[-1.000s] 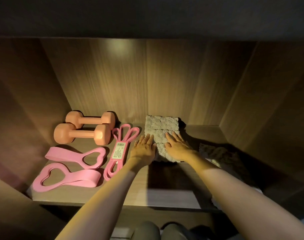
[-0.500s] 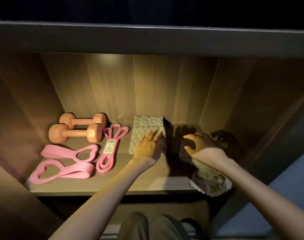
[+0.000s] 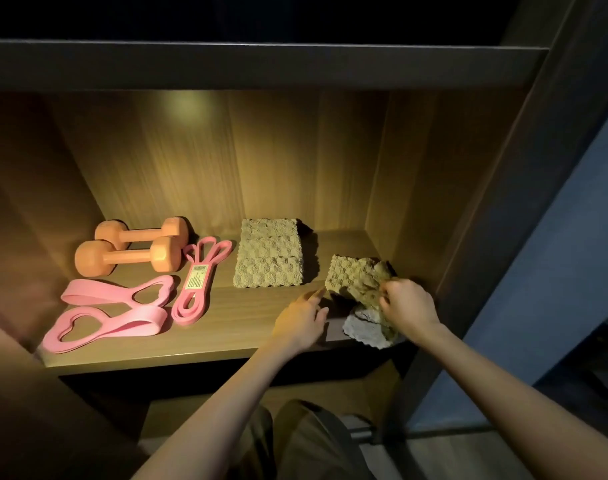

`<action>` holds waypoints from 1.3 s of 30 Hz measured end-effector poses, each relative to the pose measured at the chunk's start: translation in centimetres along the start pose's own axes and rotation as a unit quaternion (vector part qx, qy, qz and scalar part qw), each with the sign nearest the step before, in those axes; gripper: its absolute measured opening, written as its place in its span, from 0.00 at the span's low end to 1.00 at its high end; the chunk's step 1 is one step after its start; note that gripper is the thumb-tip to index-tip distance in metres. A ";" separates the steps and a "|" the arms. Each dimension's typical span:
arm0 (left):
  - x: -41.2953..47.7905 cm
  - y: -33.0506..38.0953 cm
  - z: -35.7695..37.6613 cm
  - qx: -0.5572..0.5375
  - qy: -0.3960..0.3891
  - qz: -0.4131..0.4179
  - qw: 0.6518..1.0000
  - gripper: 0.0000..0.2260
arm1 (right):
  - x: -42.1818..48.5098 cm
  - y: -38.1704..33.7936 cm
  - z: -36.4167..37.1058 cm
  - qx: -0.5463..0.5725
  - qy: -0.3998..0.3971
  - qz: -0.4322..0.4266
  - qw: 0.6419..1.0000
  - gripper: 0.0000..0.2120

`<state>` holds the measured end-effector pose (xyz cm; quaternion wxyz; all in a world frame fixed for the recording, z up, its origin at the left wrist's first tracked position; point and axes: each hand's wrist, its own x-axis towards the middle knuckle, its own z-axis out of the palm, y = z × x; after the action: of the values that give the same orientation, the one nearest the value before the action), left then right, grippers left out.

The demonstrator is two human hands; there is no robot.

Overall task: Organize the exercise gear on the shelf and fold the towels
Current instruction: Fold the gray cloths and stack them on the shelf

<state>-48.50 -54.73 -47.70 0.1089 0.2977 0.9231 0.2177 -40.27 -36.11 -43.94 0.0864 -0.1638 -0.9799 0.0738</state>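
A folded textured towel [image 3: 268, 253] lies flat in the middle of the wooden shelf [image 3: 226, 337]. To its right a second, crumpled towel [image 3: 359, 282] hangs partly over the shelf's front edge. My right hand [image 3: 408, 308] grips its bunched top. My left hand [image 3: 301, 318] pinches the towel's left corner with its fingertips. Two orange dumbbells [image 3: 127, 252] lie at the back left. A narrow pink resistance band [image 3: 200, 278] with a label lies next to them. Two wide pink loop bands [image 3: 112, 311] lie at the front left.
The shelf sits in a wooden cabinet with a back panel [image 3: 226, 157] and side walls. A dark board [image 3: 261, 64] runs overhead. A dark upright post [image 3: 469, 254] bounds the right side. My legs [image 3: 295, 445] show below the shelf.
My left hand left the folded towel and moved right to the crumpled towel's corner. My right hand closed on that towel and lifted its top. The camera pulled back.
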 end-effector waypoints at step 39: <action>-7.5 -3.7 -16.8 -0.339 0.173 0.014 0.925 0.15 | 0.0 -5.1 -8.7 0.478 0.235 -0.054 0.844 0.12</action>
<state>-49.96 -67.56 -34.13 0.0386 0.2132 0.7947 0.5669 -40.16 -39.89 -34.55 0.3854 -0.0614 -0.7808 0.4880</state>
